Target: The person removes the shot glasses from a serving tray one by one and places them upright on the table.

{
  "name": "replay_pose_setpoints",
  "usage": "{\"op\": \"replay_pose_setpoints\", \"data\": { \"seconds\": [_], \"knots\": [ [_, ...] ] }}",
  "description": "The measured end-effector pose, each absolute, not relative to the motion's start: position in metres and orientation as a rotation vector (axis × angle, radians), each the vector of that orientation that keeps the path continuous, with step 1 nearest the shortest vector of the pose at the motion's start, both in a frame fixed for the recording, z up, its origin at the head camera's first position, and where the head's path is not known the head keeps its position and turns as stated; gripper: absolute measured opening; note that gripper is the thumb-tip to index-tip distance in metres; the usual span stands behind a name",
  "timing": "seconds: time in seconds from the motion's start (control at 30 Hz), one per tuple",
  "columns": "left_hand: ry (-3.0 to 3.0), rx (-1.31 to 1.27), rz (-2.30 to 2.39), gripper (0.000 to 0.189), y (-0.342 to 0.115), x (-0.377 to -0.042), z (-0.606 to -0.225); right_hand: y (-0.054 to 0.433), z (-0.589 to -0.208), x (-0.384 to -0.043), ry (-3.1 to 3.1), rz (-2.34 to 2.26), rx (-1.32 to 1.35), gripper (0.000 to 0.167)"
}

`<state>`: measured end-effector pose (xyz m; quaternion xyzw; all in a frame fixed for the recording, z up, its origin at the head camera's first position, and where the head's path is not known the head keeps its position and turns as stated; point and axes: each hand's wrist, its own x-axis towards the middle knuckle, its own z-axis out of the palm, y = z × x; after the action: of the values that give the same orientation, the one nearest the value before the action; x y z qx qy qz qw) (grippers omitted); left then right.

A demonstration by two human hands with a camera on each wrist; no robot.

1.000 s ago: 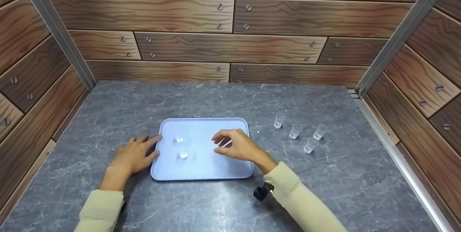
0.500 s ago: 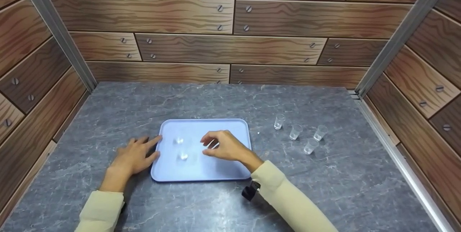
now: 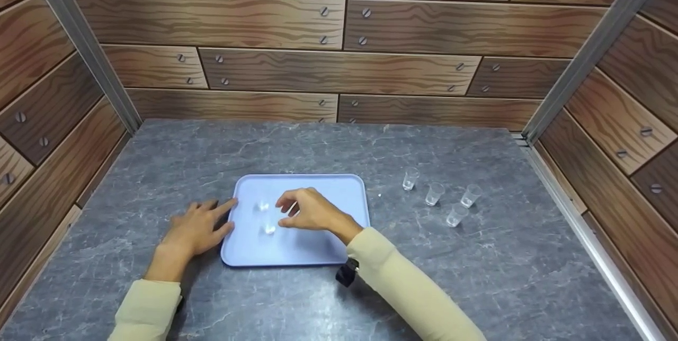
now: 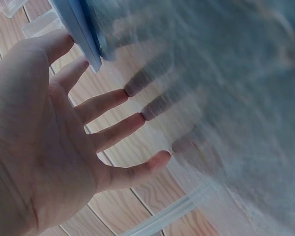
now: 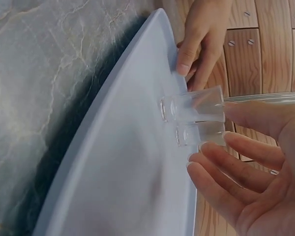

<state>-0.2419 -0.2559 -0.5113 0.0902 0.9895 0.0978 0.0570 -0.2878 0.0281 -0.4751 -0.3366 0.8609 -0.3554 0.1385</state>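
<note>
Two small clear shot glasses [image 3: 263, 206] stand upright on the left part of a light blue tray [image 3: 339, 185]. In the head view, my right hand [image 3: 312, 211] is over the tray just right of them, thumb and fingers curved and apart, with nothing seen between them. The right wrist view puts its fingertips close to the rims of the glasses [image 5: 199, 107]; whether they touch cannot be told. My left hand [image 3: 193, 230] lies at the tray's left edge, fingers spread. The left wrist view shows two of its fingertips against the tray rim [image 4: 81, 34].
Several more clear shot glasses [image 3: 434, 194] stand on the grey marbled table [image 3: 318, 145] to the right of the tray. A tiny white speck [image 3: 379, 195] lies between them and the tray. Wood-patterned walls [image 3: 339, 71] enclose the table at the back and sides.
My right hand has moved left across the tray, up close to the two shot glasses. My left hand, the tray and the glasses have stayed in place.
</note>
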Motion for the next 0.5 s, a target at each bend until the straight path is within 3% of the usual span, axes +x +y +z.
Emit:
{"op": "replay_pose_setpoints", "data": {
  "seconds": [0.5],
  "knots": [
    [2.999,0.259,0.279,0.058,-0.254,-0.242,-0.511,0.003,-0.487,-0.286,2.558,-0.943,-0.979,0.039]
  ]
}}
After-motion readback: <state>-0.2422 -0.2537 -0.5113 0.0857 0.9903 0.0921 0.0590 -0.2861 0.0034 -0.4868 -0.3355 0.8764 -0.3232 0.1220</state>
